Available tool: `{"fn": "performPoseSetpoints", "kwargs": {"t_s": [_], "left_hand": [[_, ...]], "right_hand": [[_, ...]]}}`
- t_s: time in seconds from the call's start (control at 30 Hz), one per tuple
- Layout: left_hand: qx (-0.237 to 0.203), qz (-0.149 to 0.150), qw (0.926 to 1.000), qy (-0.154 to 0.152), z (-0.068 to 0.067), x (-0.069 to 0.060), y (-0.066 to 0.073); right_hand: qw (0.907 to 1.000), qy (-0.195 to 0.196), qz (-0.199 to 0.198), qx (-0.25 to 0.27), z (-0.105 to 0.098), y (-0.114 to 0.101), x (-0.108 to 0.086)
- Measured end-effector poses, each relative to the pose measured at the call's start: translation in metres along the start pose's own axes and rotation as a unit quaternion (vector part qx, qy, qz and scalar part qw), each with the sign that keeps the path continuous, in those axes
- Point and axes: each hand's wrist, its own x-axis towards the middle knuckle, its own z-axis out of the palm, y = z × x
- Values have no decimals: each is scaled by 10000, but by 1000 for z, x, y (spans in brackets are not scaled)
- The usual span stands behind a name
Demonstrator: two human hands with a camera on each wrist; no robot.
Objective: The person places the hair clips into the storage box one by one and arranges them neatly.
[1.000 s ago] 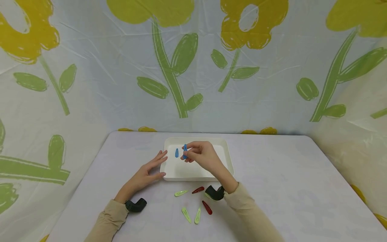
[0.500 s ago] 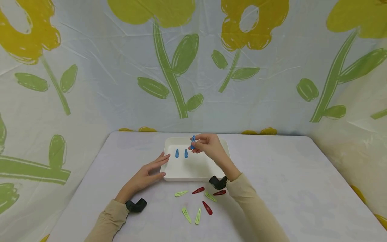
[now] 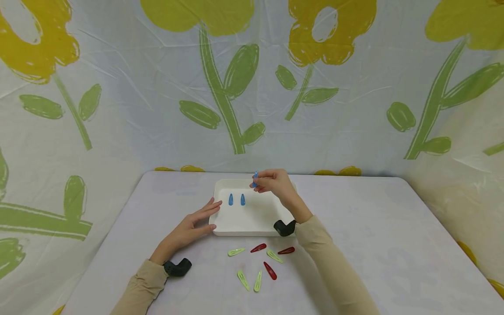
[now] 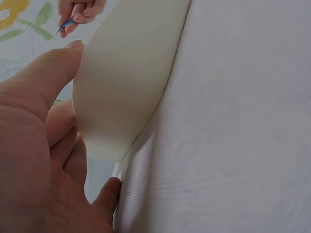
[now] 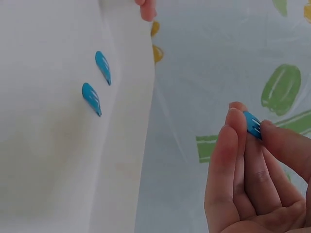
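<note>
Above the back part of the white tray (image 3: 252, 233), my right hand (image 3: 277, 183) pinches a blue snap hair clip (image 5: 252, 124) between thumb and fingertips. Two more blue hair clips, a left one (image 3: 230, 199) and a right one (image 3: 242, 199), lie side by side in the tray, their narrow ends toward the back. My left hand (image 3: 197, 222) rests at the tray's left side with fingers extended. In the left wrist view its thumb and fingers touch the tray's wall (image 4: 121, 82), and the other hand shows small at the top.
In front of the tray several lime green hair clips (image 3: 236, 252) and three red hair clips (image 3: 270, 271) lie scattered on the white table (image 3: 366, 245). A flower-printed curtain (image 3: 157, 131) stands behind the table. Each wrist carries a black camera mount (image 3: 178, 267).
A second blue hair clip now lies in the tray where my right hand was. That hand has moved back and right, holding another blue clip. My left hand has barely moved.
</note>
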Motion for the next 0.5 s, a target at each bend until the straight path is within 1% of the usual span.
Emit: {"fn": "performPoseSetpoints", "kwargs": {"t_s": [0.17,0.27,0.4,0.5], "left_hand": [[13,3,10000,-6,0,0,0],[22,-58,10000,2,0,-1,1],[37,-114,9999,22,0,0,2],[42,-79,10000,30,1,0,2]], "right_hand": [[9999,21,87,52,-3,4,7],[9998,44,164,57,-4,8,11],[9994,77,326,77,-4,14,16],[9987,108,488,59,-4,19,19]]}}
